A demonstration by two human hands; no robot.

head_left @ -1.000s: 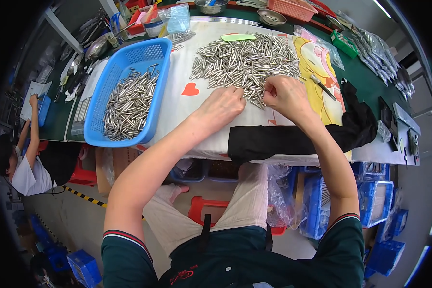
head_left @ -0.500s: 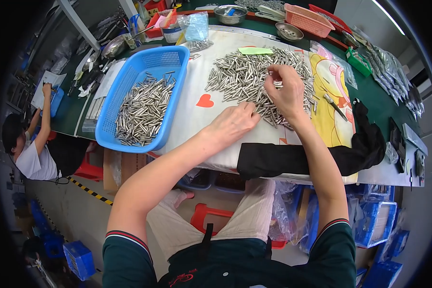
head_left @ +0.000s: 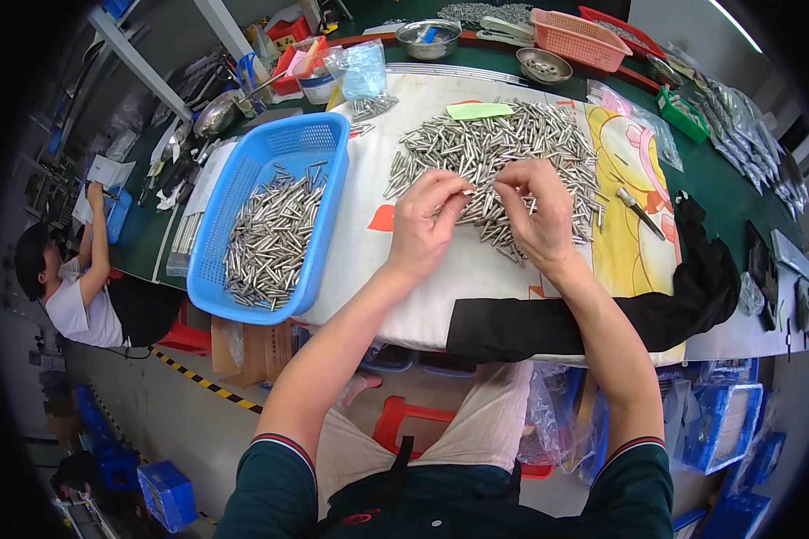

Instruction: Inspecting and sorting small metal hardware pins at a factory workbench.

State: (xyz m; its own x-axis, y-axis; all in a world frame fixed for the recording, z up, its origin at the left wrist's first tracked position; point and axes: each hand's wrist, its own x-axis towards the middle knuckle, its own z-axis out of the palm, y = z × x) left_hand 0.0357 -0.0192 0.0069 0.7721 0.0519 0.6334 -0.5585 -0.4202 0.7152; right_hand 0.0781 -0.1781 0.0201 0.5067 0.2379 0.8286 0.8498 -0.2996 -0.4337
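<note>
A wide pile of small silver metal pins (head_left: 548, 135) is spread over the printed cloth (head_left: 351, 269). Above the pile's near left part, my left hand (head_left: 425, 226) has thumb and fingers pinched together; a tiny bright bit shows at the tips, too small to name. Facing it a short gap away, my right hand (head_left: 543, 216) is also closed in a pinch over the pins, and what it holds cannot be made out. To the left stands a blue plastic basket (head_left: 208, 242) with many similar pins in it. A light green slip (head_left: 479, 111) lies on top of the pile.
A black cloth (head_left: 548, 325) lies along the near edge. Right of the pile is a dark-handled tool (head_left: 640, 214). At the back stand a metal bowl (head_left: 428, 39), a smaller bowl (head_left: 543, 65) and a pink basket (head_left: 579, 41). Another person (head_left: 85, 296) sits at far left.
My left hand has risen from the near edge of the pile and turned, its fingers now pinched near my right hand. My right hand has come slightly lower. The whole view has shifted a little.
</note>
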